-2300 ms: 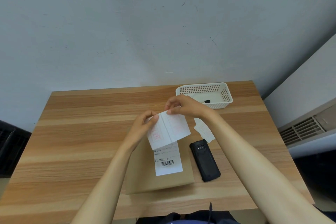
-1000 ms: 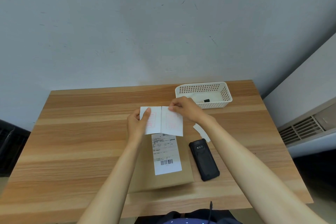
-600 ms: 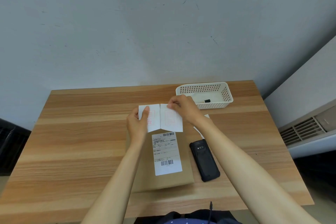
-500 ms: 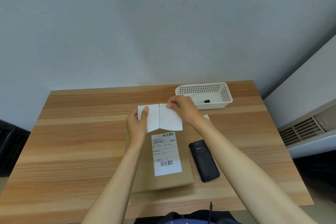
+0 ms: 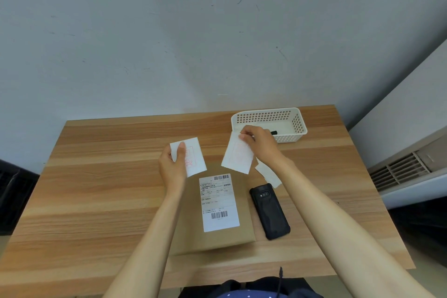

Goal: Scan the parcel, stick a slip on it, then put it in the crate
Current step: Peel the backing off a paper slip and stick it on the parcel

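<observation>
On the wooden counter [image 5: 96, 201] we see a flat brown parcel [image 5: 217, 237] lying with its long axis running from the near edge toward the wall, its far end tilted slightly left. A white shipping label [image 5: 219, 202] sits on its top face, aligned the same way, with one barcode at the far end and another near the close end; the print between them is too small for us to read.

We hold two separate white slips above the parcel's far end. Our left hand [image 5: 173, 167] reaches in from below, thumb pressed over the near corner of the left slip [image 5: 193, 156], its grip closed on the paper. That slip stands nearly upright in view, with a faint red stamp we cannot make out. Our right hand [image 5: 260, 146] pinches the top corner of the right slip [image 5: 237, 157] between thumb and fingertips, wrist bent, so the sheet hangs down and leans to the left. The two slips are well apart.

A black handheld scanner [image 5: 269, 210] lies just beside the parcel's right edge, parallel to it. A scrap of white paper [image 5: 269, 173] lies under our right wrist, partly hidden. The white perforated crate [image 5: 297, 118] stands at the far right of the counter; a small dark object inside it is mostly hidden by our right hand. Our forearms run out of the picture at the bottom.
</observation>
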Action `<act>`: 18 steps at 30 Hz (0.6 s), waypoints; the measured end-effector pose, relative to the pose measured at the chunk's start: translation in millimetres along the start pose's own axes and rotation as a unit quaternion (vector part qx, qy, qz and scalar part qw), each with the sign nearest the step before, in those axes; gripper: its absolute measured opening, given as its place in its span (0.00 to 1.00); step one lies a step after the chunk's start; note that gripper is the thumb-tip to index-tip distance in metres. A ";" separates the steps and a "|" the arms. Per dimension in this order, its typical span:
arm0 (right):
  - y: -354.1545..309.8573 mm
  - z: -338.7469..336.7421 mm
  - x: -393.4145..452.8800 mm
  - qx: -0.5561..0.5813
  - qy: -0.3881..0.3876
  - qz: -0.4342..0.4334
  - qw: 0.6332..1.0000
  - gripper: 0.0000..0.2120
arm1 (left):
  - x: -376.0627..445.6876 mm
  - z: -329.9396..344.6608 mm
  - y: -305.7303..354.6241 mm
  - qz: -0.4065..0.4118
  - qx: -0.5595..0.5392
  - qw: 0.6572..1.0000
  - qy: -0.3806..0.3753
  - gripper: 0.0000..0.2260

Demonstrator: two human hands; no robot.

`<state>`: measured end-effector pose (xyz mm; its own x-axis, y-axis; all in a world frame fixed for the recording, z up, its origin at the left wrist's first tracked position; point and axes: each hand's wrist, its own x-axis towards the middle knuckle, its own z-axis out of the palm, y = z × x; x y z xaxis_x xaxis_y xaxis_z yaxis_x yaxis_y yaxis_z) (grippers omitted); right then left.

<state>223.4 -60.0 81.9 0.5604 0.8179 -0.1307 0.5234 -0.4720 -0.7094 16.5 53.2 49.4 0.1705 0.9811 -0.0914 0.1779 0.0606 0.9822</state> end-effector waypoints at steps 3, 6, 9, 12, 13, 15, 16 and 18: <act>30.7 -1.3 -6.5 -0.032 -0.002 0.043 0.999 0.09 | -3.1 0.6 -0.9 -0.001 0.003 1.000 -0.008 0.08; 59.0 0.8 -14.0 -0.094 -0.013 0.068 0.993 0.10 | -7.4 3.3 -1.3 -0.004 0.011 1.000 -0.028 0.07; 77.7 1.5 -16.0 -0.125 -0.010 0.084 0.989 0.11 | -11.3 6.9 -0.9 -0.013 0.014 0.998 -0.055 0.07; 94.7 2.8 -12.5 -0.160 -0.014 0.108 0.981 0.13 | -16.2 11.0 0.9 -0.020 0.000 0.998 -0.059 0.07; 100.7 4.1 -10.3 -0.166 -0.025 0.113 0.979 0.14 | -17.9 12.2 2.5 -0.027 -0.006 0.998 -0.057 0.08; 112.2 7.7 -6.5 -0.145 -0.049 0.130 0.980 0.16 | -20.7 13.1 4.8 -0.039 -0.016 0.998 -0.057 0.10; 117.4 9.3 -4.0 -0.127 -0.060 0.142 0.980 0.16 | -21.4 13.4 5.3 -0.042 -0.022 0.997 -0.060 0.11; 126.1 12.3 0.4 -0.102 -0.081 0.165 0.978 0.19 | -21.9 14.2 6.2 -0.048 -0.027 0.996 -0.073 0.10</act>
<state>281.7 -115.1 -16.1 0.6203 0.6430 -0.4493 0.4569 -0.7617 -0.4594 27.6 29.4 55.2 0.2951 0.9333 -0.2048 0.1487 0.1669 0.9747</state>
